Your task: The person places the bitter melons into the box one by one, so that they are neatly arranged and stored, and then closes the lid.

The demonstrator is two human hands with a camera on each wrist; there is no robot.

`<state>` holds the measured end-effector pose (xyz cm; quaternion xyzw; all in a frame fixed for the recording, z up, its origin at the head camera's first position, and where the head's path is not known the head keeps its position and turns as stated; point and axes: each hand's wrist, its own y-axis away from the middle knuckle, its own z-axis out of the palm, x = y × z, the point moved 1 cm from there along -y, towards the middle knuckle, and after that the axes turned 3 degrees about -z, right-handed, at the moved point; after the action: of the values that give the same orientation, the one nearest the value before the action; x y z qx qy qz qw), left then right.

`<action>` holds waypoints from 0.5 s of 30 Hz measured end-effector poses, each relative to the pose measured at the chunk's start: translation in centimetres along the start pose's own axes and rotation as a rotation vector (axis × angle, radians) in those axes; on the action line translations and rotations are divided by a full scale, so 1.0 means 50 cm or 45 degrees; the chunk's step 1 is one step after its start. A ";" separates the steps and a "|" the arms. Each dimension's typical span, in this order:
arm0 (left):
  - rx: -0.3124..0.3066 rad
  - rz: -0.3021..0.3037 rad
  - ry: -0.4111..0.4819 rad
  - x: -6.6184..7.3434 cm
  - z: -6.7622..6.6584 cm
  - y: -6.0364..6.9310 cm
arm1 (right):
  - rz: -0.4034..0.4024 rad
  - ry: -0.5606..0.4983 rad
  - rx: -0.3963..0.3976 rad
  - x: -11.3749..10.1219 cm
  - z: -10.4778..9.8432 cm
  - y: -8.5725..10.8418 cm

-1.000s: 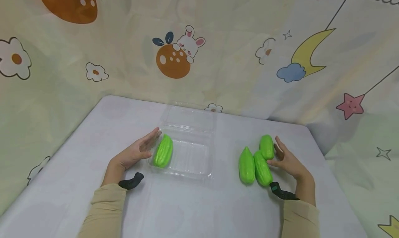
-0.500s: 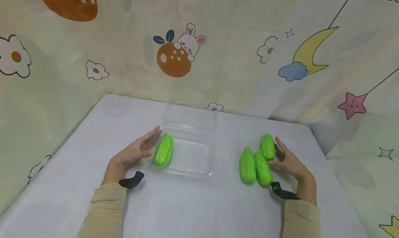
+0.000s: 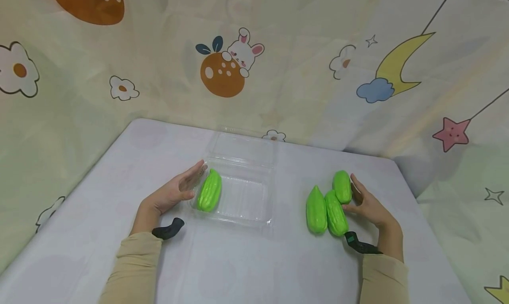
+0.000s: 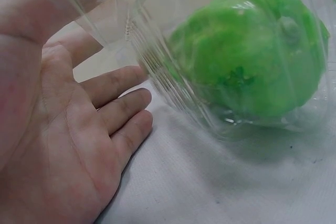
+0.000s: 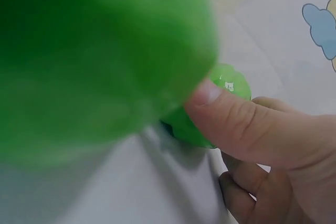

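Note:
In the head view, my left hand (image 3: pixel 171 193) lies against the left side of a clear plastic clamshell box (image 3: pixel 242 220), its fingers extended. The left wrist view has the fingertips at the box's ribbed corner. One green ridged bitter gourd (image 3: pixel 209 191) lies inside at the left. My right hand (image 3: pixel 369 207) rests beside a cluster of three more, with relaxed fingers along the right side of the far gourd (image 3: pixel 342 187). Its thumb (image 5: pixel 231 121) is at the end of the middle gourd (image 3: pixel 336 213); contact is hard to tell. The left gourd (image 3: pixel 316 210) lies apart from the hand.
The box's lid (image 3: pixel 242 147) is folded back toward the rear of the white table (image 3: pixel 246 268). A printed cloth (image 3: pixel 298 74) hangs behind it. Each wrist carries a black camera mount, such as the left wrist mount (image 3: pixel 169 229).
The head view has tilted a little, so the scene sits slightly higher or lower in the frame. Both hands and the gourds keep their places.

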<state>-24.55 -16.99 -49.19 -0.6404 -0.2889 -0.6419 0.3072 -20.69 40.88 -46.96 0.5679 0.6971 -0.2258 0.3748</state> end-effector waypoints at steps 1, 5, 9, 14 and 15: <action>-0.001 0.001 0.003 0.000 0.000 0.000 | 0.001 -0.001 0.000 0.000 0.000 -0.001; -0.002 0.002 0.015 0.003 0.002 0.001 | 0.003 0.010 -0.001 -0.001 0.000 -0.002; -0.003 0.006 0.004 0.005 0.003 0.001 | 0.002 0.016 -0.001 -0.003 0.000 -0.003; 0.005 -0.004 -0.004 0.005 0.003 0.001 | -0.001 0.024 -0.002 -0.002 0.001 -0.005; 0.006 -0.008 0.000 0.005 0.003 0.002 | -0.001 0.024 -0.001 -0.002 0.001 -0.005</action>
<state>-24.39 -16.94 -48.96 -0.6388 -0.2924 -0.6421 0.3068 -20.92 40.70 -46.93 0.5696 0.7010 -0.2202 0.3683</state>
